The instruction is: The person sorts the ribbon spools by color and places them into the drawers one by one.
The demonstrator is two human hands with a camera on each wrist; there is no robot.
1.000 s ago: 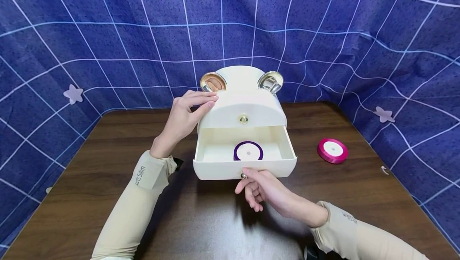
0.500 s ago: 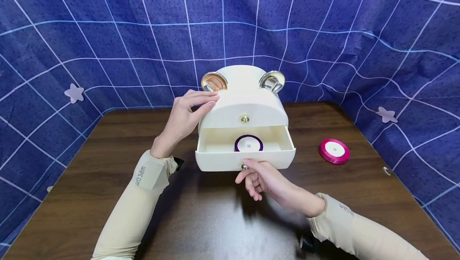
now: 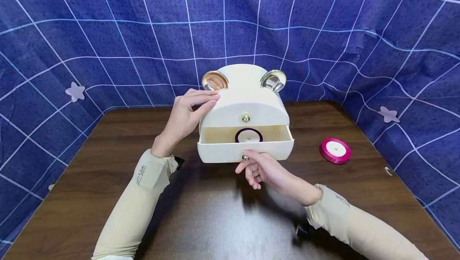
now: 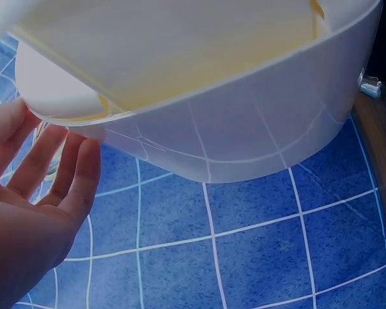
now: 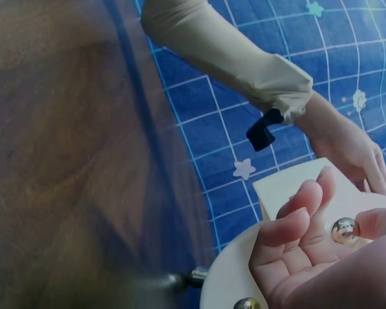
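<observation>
A white box (image 3: 248,112) with two shiny, round ear-like parts has its lower drawer (image 3: 221,153) partly pulled out. Inside the drawer sits a purple-edged ribbon spool (image 3: 248,135), its lower part hidden by the drawer front. My left hand (image 3: 188,110) rests on the box's upper left edge, fingers extended. In the left wrist view, the left fingertips (image 4: 87,151) touch the box's rim. My right hand (image 3: 267,170) pinches the drawer's round metal knob (image 5: 345,230) between thumb and index finger, other fingers loosely curled below. A second knob (image 3: 246,118) sits on the upper front.
A pink ribbon spool (image 3: 335,150) lies on the brown wooden table (image 3: 201,220), right of the box. Behind the table hangs a blue cloth (image 3: 151,44) with white grid lines and stars.
The drawer has slid further into the box, the right hand moving away from me with it. More of the purple spool is covered. The left hand has stayed on the box.
</observation>
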